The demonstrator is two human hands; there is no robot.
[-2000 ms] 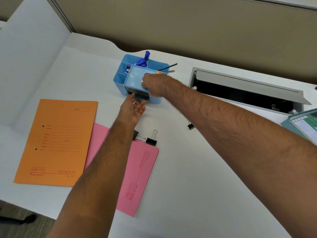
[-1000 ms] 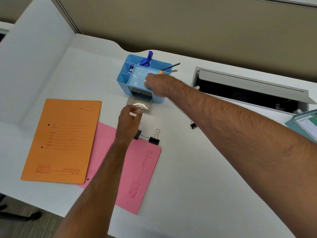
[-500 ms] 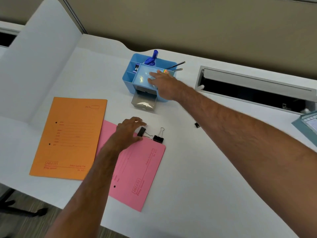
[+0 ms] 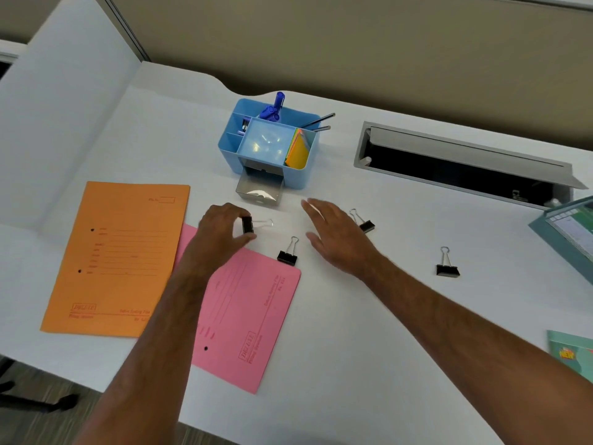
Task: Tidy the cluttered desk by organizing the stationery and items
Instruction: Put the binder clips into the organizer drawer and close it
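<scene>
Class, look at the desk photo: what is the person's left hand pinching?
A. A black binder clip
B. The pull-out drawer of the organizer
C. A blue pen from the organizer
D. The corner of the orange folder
A: the left hand pinches a black binder clip, its wire handles pointing right, in front of the open drawer.

Two bare forearms with dark hair, no sleeves, left hand (image 4: 221,232), right hand (image 4: 337,236)

White desk (image 4: 369,364) (beige wall (image 4: 353,43) behind)
</scene>
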